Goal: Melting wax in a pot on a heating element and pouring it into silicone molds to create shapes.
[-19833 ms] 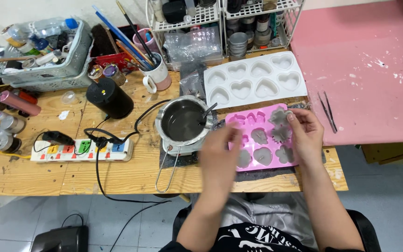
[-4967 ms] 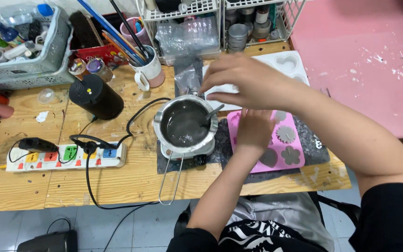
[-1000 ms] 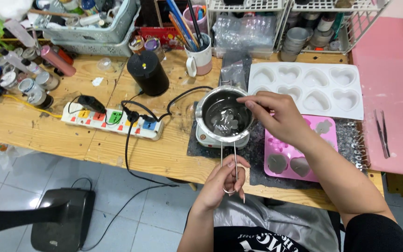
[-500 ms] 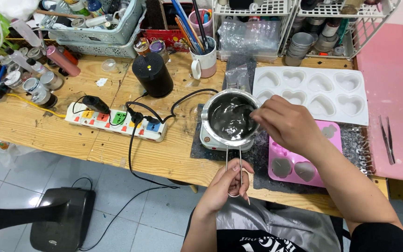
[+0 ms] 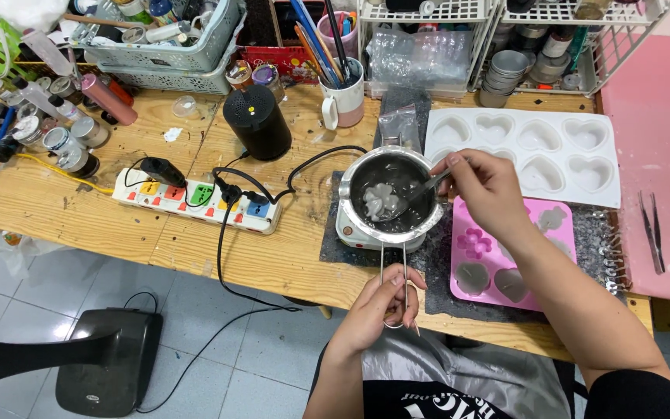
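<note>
Nearest me, the left hand (image 5: 378, 306) is closed on the wire handle (image 5: 394, 283) of the pot (image 5: 390, 194), steadying it at the desk (image 5: 79, 225) edge. The pot sits on a small white heater (image 5: 350, 233), on a dark mat (image 5: 440, 271). The right hand (image 5: 490, 186) pinches a spoon (image 5: 420, 190) whose bowl dips into the pot, beside a pale flower-shaped lump (image 5: 381, 200) that lies in dark liquid and, by the look of it, is only partly melted.

Just right of the pot lies the pink mould (image 5: 467, 256). A few of its cavities hold grey set pieces, and at least one flower cavity looks empty, so I judge the work to be midway: some pieces cast, the wax in the pot not yet fluid enough, pouring not done.

Beyond it, the white heart mould (image 5: 537, 147) looks unfilled. To the left a power strip (image 5: 195, 203) lies with plugs in it, then a black speaker (image 5: 257, 122), a mug (image 5: 344, 101) of brushes, and baskets (image 5: 164, 46) of bottles at the back. Tweezers (image 5: 651, 231) rest on the pink sheet (image 5: 653, 116) far right
</note>
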